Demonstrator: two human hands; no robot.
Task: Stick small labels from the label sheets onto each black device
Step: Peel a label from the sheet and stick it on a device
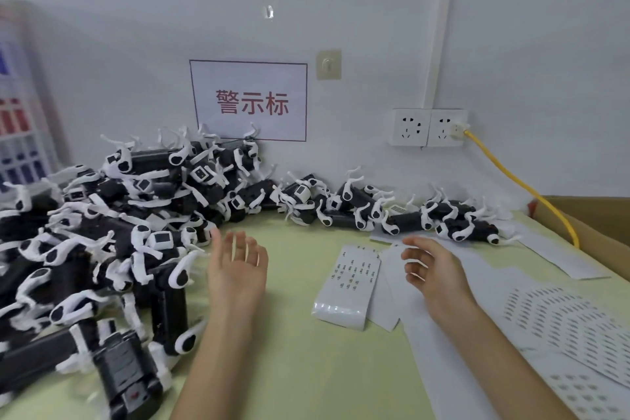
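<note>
**Devices heaped, both hands empty**

Head view. Black devices (102,232) with white straps lie piled at left and in a row along the wall (375,27). A label sheet (354,278) lies flat on the table (300,368) between the hands. The left hand (235,269) hovers beside the pile, fingers spread, holding nothing. The right hand (433,273) hovers over the paper, fingers loosely bent, pinching nothing. Best practice: draw one device clear and steady it with the left, lift a single label by its edge with the right, then press it down from one side. The sign (249,100) reads "警示标" in red; the label print is too small to read.
</note>
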